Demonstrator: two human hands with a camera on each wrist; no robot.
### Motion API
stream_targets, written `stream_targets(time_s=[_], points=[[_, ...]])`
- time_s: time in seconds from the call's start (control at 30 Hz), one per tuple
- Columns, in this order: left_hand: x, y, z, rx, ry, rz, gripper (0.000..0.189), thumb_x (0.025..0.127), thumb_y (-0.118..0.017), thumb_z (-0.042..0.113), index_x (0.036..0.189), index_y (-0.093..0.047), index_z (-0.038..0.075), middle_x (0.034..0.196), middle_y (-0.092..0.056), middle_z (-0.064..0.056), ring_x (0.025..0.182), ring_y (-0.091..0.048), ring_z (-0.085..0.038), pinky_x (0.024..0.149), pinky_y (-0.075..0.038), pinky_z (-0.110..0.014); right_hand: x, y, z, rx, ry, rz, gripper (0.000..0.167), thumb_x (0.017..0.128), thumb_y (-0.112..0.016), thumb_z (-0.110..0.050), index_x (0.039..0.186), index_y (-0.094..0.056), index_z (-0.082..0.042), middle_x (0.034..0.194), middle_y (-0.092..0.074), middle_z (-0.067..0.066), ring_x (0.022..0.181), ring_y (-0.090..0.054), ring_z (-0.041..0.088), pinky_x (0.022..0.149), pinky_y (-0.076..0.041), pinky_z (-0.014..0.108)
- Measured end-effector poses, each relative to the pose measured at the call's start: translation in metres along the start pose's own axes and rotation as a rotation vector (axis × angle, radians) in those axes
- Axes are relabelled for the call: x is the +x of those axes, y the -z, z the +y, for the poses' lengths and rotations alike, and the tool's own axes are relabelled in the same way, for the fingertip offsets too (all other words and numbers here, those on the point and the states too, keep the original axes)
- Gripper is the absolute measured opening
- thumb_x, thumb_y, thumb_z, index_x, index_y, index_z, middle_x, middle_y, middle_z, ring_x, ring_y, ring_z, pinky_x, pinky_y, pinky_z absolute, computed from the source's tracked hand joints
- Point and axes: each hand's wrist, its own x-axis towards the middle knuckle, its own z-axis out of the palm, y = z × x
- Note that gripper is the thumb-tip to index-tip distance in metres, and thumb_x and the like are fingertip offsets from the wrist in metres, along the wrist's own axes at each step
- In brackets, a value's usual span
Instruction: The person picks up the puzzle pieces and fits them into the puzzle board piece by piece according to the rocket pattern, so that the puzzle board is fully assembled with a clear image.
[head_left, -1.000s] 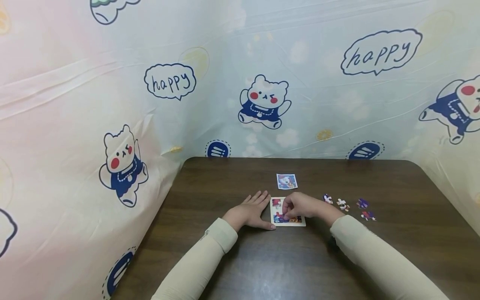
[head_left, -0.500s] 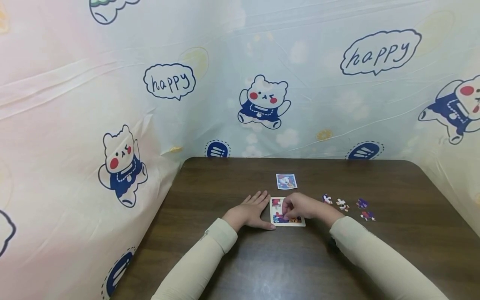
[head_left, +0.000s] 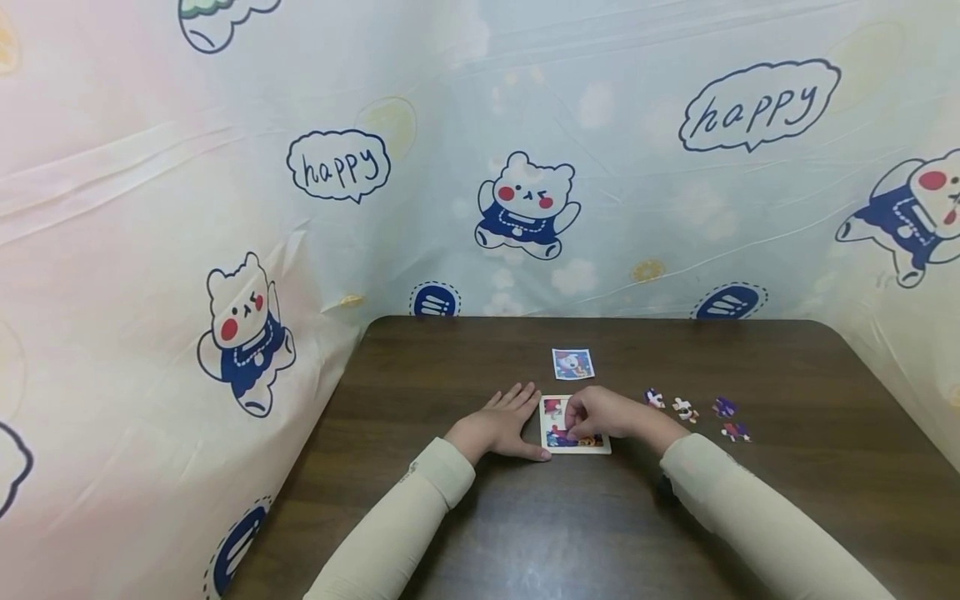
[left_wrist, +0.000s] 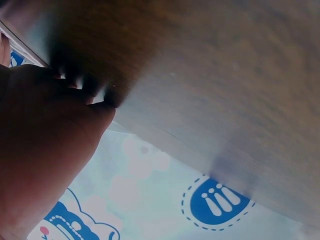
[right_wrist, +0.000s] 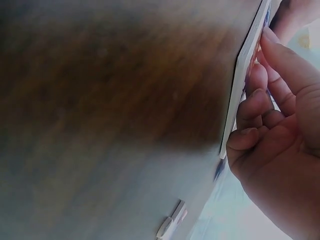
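Observation:
My left hand [head_left: 498,425] lies with its fingers spread on the table, its thumb along the lower left corner of a white-rimmed jigsaw board [head_left: 592,451]. In the left wrist view the back of that hand [left_wrist: 50,135] is dark and the board mostly hidden. From the right, my right hand [head_left: 600,411] reaches over the board, thumb and forefinger pinching a puzzle piece low in the middle; the fingers largely cover it. Colourful pieces fill the board's bottom row and upper left corner. The right wrist view shows curled fingers [right_wrist: 252,107] over the board edge [right_wrist: 235,95].
Several loose puzzle pieces [head_left: 685,408] lie on the brown table [head_left: 450,358] right of the board. A small square picture card [head_left: 573,364] lies behind the board. A printed cloth [head_left: 420,208] hangs along the table's back and left sides.

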Motion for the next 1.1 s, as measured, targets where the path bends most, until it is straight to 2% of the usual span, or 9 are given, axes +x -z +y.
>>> stream_targets(time_s=[0.17, 0.4, 0.6, 0.67, 0.8, 0.9, 1.03, 1.1], points=[[0.002, -0.003, -0.001, -0.005, 0.0, 0.009, 0.115, 0.077, -0.054, 0.083, 0.161, -0.008, 0.019, 0.167, -0.001, 0.0, 0.152, 0.002, -0.021, 0.12, -0.006, -0.046, -0.003, 0.004, 0.003, 0.0, 0.006, 0.031, 0.007, 0.088, -0.077, -0.017, 0.086, -0.07, -0.017, 0.073, -0.064, -0.007, 0.066, -0.059, 0.012, 0.061, -0.05, 0.028], [0.001, -0.002, 0.0, -0.02, 0.015, -0.001, 0.117, 0.075, -0.054, 0.085, 0.161, -0.008, 0.02, 0.167, -0.001, 0.001, 0.152, 0.001, -0.02, 0.12, -0.006, -0.046, -0.014, 0.026, 0.008, 0.008, -0.033, 0.094, 0.004, 0.089, -0.076, -0.02, 0.09, -0.073, -0.019, 0.08, -0.065, -0.007, 0.074, -0.059, 0.013, 0.069, -0.051, 0.031], [0.004, -0.002, 0.0, -0.014, 0.027, -0.019, 0.117, 0.076, -0.055, 0.084, 0.161, -0.006, 0.019, 0.167, 0.0, 0.0, 0.152, 0.002, -0.022, 0.12, -0.005, -0.046, -0.028, 0.047, 0.008, 0.035, -0.077, 0.138, 0.008, 0.09, -0.075, -0.015, 0.096, -0.073, -0.01, 0.085, -0.067, -0.003, 0.077, -0.061, 0.017, 0.072, -0.053, 0.034], [0.003, -0.002, 0.0, -0.01, 0.025, -0.018, 0.117, 0.076, -0.055, 0.083, 0.161, -0.007, 0.019, 0.167, 0.0, 0.0, 0.152, 0.002, -0.022, 0.12, -0.006, -0.046, -0.034, 0.053, 0.009, 0.032, -0.092, 0.149, 0.01, 0.09, -0.075, -0.015, 0.098, -0.073, -0.009, 0.086, -0.067, -0.003, 0.078, -0.061, 0.019, 0.072, -0.052, 0.034], [0.004, -0.003, -0.002, -0.016, 0.025, -0.016, 0.118, 0.074, -0.056, 0.085, 0.161, -0.007, 0.021, 0.167, 0.0, 0.001, 0.152, 0.002, -0.021, 0.12, -0.005, -0.046, -0.045, 0.064, 0.013, 0.038, -0.11, 0.155, 0.014, 0.09, -0.075, -0.021, 0.1, -0.073, -0.01, 0.087, -0.067, -0.001, 0.072, -0.062, 0.03, 0.059, -0.053, 0.036], [0.007, -0.004, -0.003, -0.033, 0.031, -0.024, 0.12, 0.072, -0.054, 0.087, 0.161, -0.005, 0.023, 0.166, 0.002, 0.003, 0.152, 0.004, -0.02, 0.12, -0.004, -0.046, -0.054, 0.071, 0.02, 0.032, -0.11, 0.171, 0.018, 0.09, -0.075, -0.026, 0.101, -0.074, -0.011, 0.087, -0.068, -0.002, 0.072, -0.062, 0.03, 0.058, -0.053, 0.036], [0.004, -0.002, -0.001, -0.045, 0.031, -0.021, 0.12, 0.072, -0.056, 0.086, 0.161, -0.007, 0.023, 0.166, 0.0, 0.004, 0.152, 0.003, -0.02, 0.12, -0.005, -0.047, -0.065, 0.081, 0.029, 0.005, -0.103, 0.204, 0.022, 0.09, -0.075, -0.028, 0.102, -0.074, -0.01, 0.089, -0.07, -0.004, 0.079, -0.063, 0.021, 0.07, -0.053, 0.033], [0.003, -0.002, -0.001, -0.039, 0.027, -0.016, 0.118, 0.073, -0.057, 0.084, 0.161, -0.008, 0.022, 0.167, -0.001, 0.003, 0.152, 0.002, -0.02, 0.12, -0.006, -0.047, -0.071, 0.085, 0.032, 0.006, -0.114, 0.216, 0.022, 0.09, -0.075, -0.028, 0.102, -0.074, -0.01, 0.09, -0.07, -0.004, 0.079, -0.063, 0.02, 0.071, -0.053, 0.035]])
